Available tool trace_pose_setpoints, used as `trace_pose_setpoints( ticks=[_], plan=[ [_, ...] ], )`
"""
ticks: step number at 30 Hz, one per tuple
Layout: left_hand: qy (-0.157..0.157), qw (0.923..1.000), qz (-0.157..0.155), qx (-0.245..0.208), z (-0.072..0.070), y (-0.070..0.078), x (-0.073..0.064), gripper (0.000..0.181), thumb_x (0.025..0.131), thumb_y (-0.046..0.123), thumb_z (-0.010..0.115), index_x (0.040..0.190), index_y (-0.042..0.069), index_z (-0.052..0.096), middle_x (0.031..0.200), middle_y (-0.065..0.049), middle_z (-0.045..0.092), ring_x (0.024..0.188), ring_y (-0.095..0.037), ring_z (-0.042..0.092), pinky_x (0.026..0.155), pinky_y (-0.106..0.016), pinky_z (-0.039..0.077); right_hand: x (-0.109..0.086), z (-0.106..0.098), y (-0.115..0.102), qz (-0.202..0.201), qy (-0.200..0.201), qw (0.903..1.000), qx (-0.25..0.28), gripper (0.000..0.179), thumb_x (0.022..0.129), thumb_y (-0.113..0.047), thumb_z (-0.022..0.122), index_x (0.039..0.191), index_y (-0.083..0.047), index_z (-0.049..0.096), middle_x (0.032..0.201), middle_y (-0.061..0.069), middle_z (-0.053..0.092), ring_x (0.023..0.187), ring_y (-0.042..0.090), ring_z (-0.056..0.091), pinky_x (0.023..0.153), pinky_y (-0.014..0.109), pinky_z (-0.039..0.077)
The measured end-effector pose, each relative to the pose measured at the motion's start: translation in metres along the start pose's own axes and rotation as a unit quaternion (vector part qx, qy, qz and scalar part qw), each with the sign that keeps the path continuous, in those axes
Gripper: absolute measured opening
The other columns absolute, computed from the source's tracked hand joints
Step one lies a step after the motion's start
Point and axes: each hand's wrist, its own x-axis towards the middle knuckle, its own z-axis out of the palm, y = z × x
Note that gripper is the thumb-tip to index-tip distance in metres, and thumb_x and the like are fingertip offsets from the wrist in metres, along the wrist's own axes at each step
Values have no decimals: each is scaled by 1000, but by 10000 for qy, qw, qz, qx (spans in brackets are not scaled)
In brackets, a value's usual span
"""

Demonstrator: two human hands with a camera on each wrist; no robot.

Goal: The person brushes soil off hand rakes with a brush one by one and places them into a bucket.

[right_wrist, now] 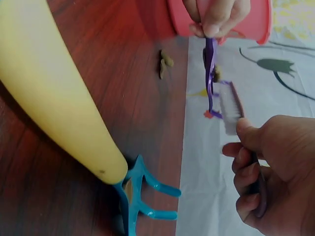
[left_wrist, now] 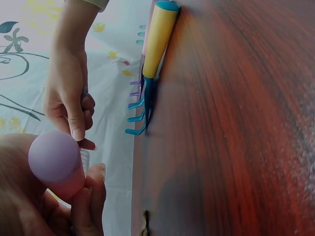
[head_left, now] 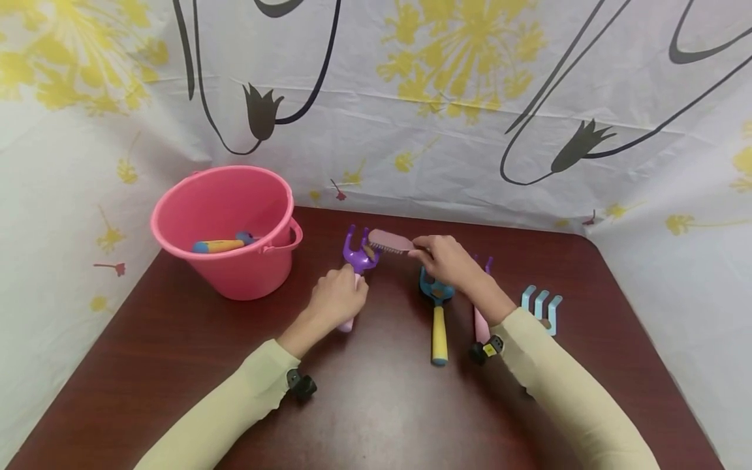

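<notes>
Purple rake [head_left: 360, 259] is up off the table [head_left: 376, 405], over its far half, a little right of the pink bucket [head_left: 252, 274] near the far left corner. From where I stand, the left hand [head_left: 337, 297] has its fingers wrapped round the rake's handle, while the right hand [head_left: 448, 262] is curled round the handle of a brush [head_left: 389, 241], bristles down over the tines. Whether they touch, I can't tell.

I'd say the brushing is partway through. One blue-and-yellow tool [head_left: 219, 246] lies in the bucket, perhaps finished with, but a brown lump [head_left: 369, 251] sits by the tines of this one. Toward the right edge lie three more, probably left to do: the yellow-handled rake [head_left: 439, 333] and the pale blue rake [head_left: 540, 312], both with something brown at the head, and a second purple rake [head_left: 482, 326] partly behind the right arm.

As for its direction, the rake's head points to the far edge, tine tips curling upward, and its butt faces the near edge; its long axis runs near to far, leaning slightly right.
</notes>
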Motion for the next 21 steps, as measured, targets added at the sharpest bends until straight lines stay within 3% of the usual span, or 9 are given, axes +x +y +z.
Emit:
trace_pose_setpoints(
  ticks=[3, 7, 13, 17, 21],
  plan=[
    [9, 10000, 0, -17, -1, 0, 0, 31, 99, 31, 57, 106, 1, 60, 82, -13, 60, 70, -29, 61, 64, -45, 52, -1, -2, 2, 169, 209, 9996, -9, 15, 101, -13, 65, 103, 2, 69, 77, 8, 62, 59, 18, 52, 59, 38, 46],
    [-9, 10000, 20, -47, -1, 0, 0, 31, 99, 31, 57, 106, 1, 60, 81, -12, 59, 69, -28, 60, 64, -45, 52, -3, -4, -1, 87, 312, 9995, 65, 15, 101, -14, 65, 101, 1, 68, 73, 6, 58, 59, 19, 50, 58, 38, 45],
    [-84, 9999, -29, -61, 0, -1, 0, 31, 100, 31, 56, 106, 1, 59, 80, -11, 58, 69, -27, 59, 63, -44, 52, -5, -3, -5, -124, -81, 9995, 266, 25, 101, -16, 64, 116, 3, 69, 92, 9, 70, 63, 15, 56, 64, 37, 50],
    [-50, 10000, -44, -71, 0, -1, 0, 30, 100, 31, 56, 105, 2, 60, 81, -12, 59, 70, -28, 60, 63, -45, 52, -5, -2, -3, -248, -272, 9990, 237, 22, 101, -15, 65, 112, 3, 70, 95, 10, 70, 67, 16, 57, 65, 37, 50],
    [25, 10000, -50, -58, 0, -2, 1, 31, 99, 31, 56, 105, 2, 60, 84, -13, 61, 73, -31, 62, 66, -47, 52, -7, -2, 2, -96, -302, 9994, 168, 18, 101, -16, 65, 108, 0, 71, 90, 8, 69, 66, 15, 55, 64, 36, 49]
  ],
)
